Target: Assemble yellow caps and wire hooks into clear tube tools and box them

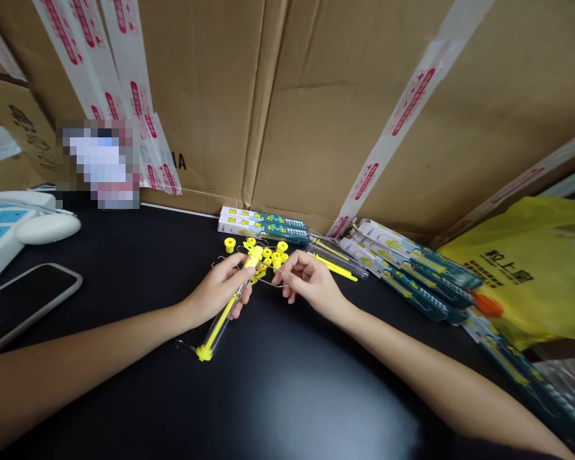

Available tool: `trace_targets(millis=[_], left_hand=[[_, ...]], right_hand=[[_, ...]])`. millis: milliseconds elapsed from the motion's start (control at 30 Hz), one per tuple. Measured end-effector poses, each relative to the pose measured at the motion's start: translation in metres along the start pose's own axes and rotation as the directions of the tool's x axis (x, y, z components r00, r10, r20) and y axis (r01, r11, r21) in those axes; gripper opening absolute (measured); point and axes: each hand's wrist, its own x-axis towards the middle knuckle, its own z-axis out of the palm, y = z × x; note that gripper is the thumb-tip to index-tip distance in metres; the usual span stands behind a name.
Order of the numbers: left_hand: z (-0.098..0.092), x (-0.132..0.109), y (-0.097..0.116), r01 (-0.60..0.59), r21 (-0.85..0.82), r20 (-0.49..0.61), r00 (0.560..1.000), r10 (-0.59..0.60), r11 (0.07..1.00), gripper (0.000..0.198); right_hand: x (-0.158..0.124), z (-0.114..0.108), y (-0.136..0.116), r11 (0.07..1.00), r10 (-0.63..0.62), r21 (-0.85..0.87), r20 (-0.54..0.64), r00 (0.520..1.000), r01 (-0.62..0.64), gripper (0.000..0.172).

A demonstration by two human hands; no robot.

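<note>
Near the middle of the black table, my left hand (pixel 225 284) is closed around a clear tube with yellow end caps and a yellow rod inside (pixel 220 326). The tube slants, its lower end toward me, where a small metal hook (pixel 182 345) sticks out. My right hand (pixel 309 281) pinches a thin bent metal wire (pixel 268 283) that reaches across to the tube's upper end. Behind both hands lies a small pile of yellow plastic caps (pixel 282 248) with more wire hooks. One yellow cap (pixel 229 244) stands apart on the left.
Printed boxes (pixel 263 227) lie behind the pile, with more boxes (pixel 412 268) and clear tubes (pixel 338 255) at right. A yellow bag (pixel 531 262) is far right. A phone (pixel 29 300) and power strip (pixel 4 223) lie left. Cardboard (pixel 345 96) stands behind.
</note>
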Motion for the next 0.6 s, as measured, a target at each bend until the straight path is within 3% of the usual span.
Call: trace_targets(millis=[267,467,600], left_hand=[[-0.002,0.006,-0.002,-0.001,0.052,0.068,0.998,-0.002,0.999,0.025],[-0.001,0.006,0.003,0.033,-0.016,0.066,0.997,-0.032,0.999,0.019],[-0.001,0.006,0.004,0.019,-0.027,0.05,0.999,-0.018,0.999,0.019]], right_hand=[[-0.007,0.011,0.006,1.0,0.014,0.003,0.028,1.0,-0.014,0.028],[-0.004,0.009,0.009,1.0,-0.002,-0.012,0.029,1.0,0.003,0.028],[-0.007,0.011,0.008,0.994,0.079,-0.081,0.108,0.991,-0.07,0.024]])
